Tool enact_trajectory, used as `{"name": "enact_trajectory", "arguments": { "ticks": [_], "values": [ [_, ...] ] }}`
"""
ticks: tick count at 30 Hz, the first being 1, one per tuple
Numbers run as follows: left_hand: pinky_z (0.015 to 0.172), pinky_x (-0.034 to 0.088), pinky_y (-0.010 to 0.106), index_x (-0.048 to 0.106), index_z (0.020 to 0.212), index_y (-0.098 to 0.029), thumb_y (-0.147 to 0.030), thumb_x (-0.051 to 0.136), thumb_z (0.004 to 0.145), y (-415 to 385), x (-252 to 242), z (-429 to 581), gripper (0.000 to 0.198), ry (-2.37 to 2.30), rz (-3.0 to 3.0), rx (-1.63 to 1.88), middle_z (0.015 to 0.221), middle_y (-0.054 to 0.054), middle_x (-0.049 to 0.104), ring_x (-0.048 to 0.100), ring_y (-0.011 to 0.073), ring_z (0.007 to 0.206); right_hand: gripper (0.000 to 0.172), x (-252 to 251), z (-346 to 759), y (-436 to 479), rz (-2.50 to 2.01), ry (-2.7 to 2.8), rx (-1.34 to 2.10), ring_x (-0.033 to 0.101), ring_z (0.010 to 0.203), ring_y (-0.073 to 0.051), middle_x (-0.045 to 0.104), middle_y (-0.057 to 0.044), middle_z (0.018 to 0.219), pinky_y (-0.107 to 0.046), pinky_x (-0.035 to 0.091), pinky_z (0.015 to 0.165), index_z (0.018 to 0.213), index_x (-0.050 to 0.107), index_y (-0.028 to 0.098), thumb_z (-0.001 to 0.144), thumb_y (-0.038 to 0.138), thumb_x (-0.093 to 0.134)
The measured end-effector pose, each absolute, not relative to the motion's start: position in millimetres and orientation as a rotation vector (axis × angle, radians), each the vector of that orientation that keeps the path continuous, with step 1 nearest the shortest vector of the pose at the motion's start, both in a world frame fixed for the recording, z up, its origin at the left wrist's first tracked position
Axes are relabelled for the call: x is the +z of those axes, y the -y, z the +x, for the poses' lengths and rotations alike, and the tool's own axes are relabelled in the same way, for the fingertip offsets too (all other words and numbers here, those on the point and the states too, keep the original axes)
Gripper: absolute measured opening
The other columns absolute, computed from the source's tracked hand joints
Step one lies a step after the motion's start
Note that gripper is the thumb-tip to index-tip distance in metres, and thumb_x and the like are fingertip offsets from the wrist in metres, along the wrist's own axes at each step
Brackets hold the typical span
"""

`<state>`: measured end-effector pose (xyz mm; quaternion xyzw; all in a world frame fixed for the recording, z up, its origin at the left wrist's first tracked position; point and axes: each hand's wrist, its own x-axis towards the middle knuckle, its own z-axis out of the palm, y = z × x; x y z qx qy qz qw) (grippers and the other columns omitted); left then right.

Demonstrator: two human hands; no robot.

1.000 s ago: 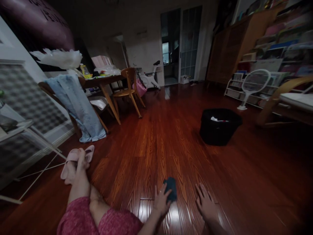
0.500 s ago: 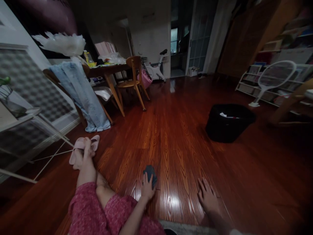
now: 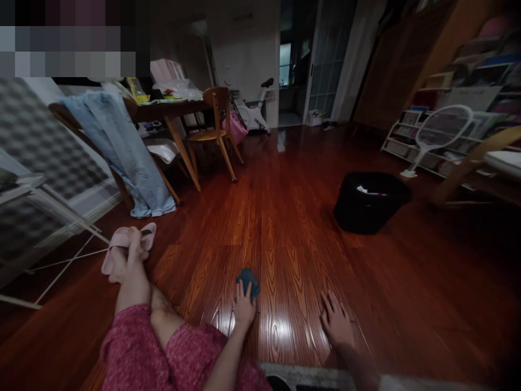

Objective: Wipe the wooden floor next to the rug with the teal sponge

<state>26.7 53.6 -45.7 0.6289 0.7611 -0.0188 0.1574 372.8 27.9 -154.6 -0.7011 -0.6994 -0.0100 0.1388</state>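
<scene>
Head view puts a small dark blue-green cloth on the glossy wooden floor, just ahead of the crossed legs. I see the left hand lying palm down with its fingers spread across the cloth's near part, more resting on it than gripping; whether any fingertip hooks beneath, I cannot tell. My right hand holds nothing, fingers extended and palm down at the floor, well apart from the cloth. I'd judge the cloth light, soft and limp, with nothing fragile about it. It should slide readily on that shiny surface under flat fingers, though too light a touch might slip over it. To lift it, I'd pinch a bunched fold near the middle rather than a loose edge, which would probably droop.
</scene>
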Motion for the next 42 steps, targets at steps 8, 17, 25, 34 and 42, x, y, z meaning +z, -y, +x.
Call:
{"name": "enact_trajectory", "arguments": {
  "ticks": [8, 17, 25, 34, 42],
  "values": [
    [0.124, 0.015, 0.054, 0.025, 0.158, -0.023, -0.036, 0.046, 0.094, -26, -53, 40, 0.069, -1.989, 1.876, -0.075, 0.168, 0.01, 0.005, 0.003, 0.0338, 0.154, 0.063, -157, 374, -28, -2.003, 2.026, -0.044, 0.033, 0.148, -0.023, 0.043, -0.009, 0.157, -0.047, 0.025, 0.12, 0.152, 0.041, 0.021, 0.09, 0.027, 0.033],
    [0.124, 0.009, 0.06, 0.032, 0.154, -0.039, -0.052, 0.049, 0.093, 1, -56, 102, 0.065, -1.193, 2.143, 0.022, 0.169, 0.001, 0.001, 0.01, 0.0316, 0.155, 0.06, -157, 373, -29, -2.008, 2.019, -0.082, 0.033, 0.148, -0.022, 0.045, -0.011, 0.156, -0.046, 0.025, 0.12, 0.149, 0.046, 0.017, 0.092, 0.027, 0.029],
    [0.123, 0.016, 0.058, 0.029, 0.156, -0.034, -0.03, 0.04, 0.097, -46, -57, 44, 0.061, -1.992, 1.877, -0.007, 0.168, 0.004, 0.012, 0.012, 0.0273, 0.155, 0.06, -158, 375, -28, -2.004, 2.023, -0.052, 0.033, 0.148, -0.022, 0.044, -0.011, 0.157, -0.047, 0.024, 0.121, 0.149, 0.045, 0.018, 0.092, 0.027, 0.029],
    [0.122, 0.01, 0.062, 0.029, 0.157, -0.027, -0.05, 0.045, 0.095, -9, -62, 60, 0.068, -1.796, 1.934, -0.088, 0.168, 0.011, 0.009, 0.006, 0.0356, 0.154, 0.061, -155, 374, -28, -1.993, 2.014, -0.035, 0.035, 0.147, -0.023, 0.044, -0.011, 0.156, -0.047, 0.024, 0.12, 0.151, 0.042, 0.019, 0.091, 0.028, 0.031],
    [0.123, 0.003, 0.061, 0.038, 0.151, -0.039, -0.06, 0.048, 0.093, 5, -60, 107, 0.063, -1.097, 2.171, -0.032, 0.168, 0.002, 0.007, 0.012, 0.0296, 0.155, 0.062, -148, 372, -24, -2.008, 2.021, -0.062, 0.034, 0.147, -0.023, 0.043, -0.01, 0.157, -0.046, 0.026, 0.119, 0.152, 0.041, 0.02, 0.091, 0.029, 0.032]
  ]
}}
